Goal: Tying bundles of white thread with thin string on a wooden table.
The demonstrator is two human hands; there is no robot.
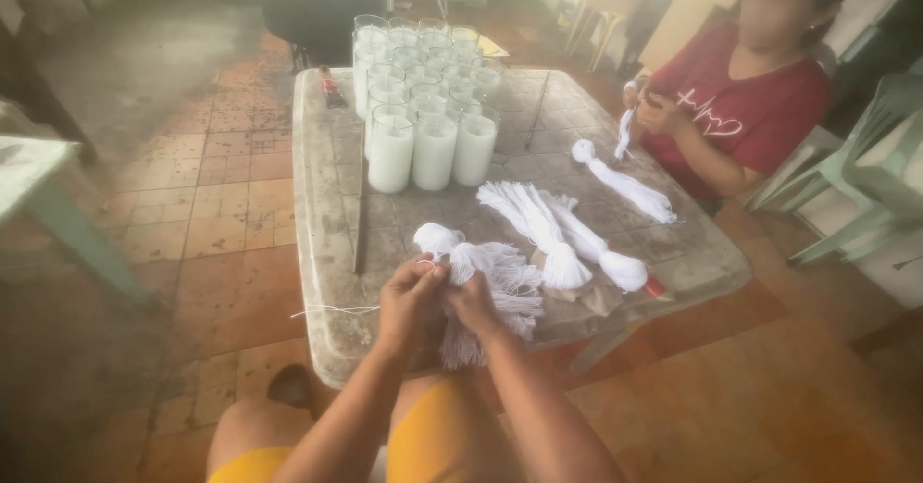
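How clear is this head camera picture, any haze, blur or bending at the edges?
Head view: a milky haze washes out contrast, strongest toward the corners; the white string bundle in both hands is soft, strands barely separable; the glass candle jars read clearer; the table edge bows from wide-angle distortion.

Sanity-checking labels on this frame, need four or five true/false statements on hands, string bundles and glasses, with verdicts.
1. Both of the wearer's hands, left hand and right hand, are on a white string bundle at the near table edge. True.
2. The glass candle jars stand in a cluster at the far left part of the table. True.
3. The jars are stacked on the floor. False: they stand on the table.
4. The person in the red shirt sits with empty hands. False: that person's hands hold white string.
5. Two more tied bundles lie to the right of the wearer's hands. True.
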